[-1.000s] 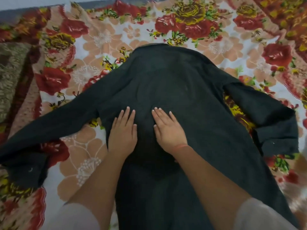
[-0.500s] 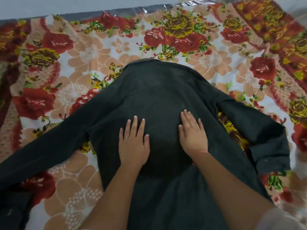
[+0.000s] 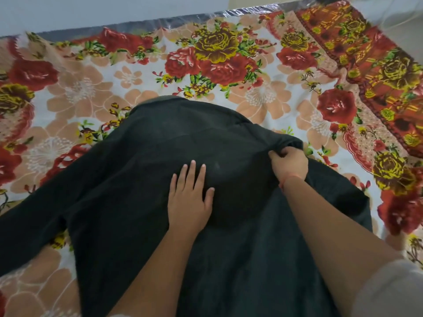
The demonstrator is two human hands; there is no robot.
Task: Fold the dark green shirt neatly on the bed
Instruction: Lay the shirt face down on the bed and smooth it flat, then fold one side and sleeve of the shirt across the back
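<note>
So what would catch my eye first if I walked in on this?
The dark green shirt lies spread across the middle, one sleeve stretched out to the left, on a loud bedsheet of red and yellow roses. The left hand rests flat on the shirt's middle while the right hand grips bunched cloth at its right edge.
</note>
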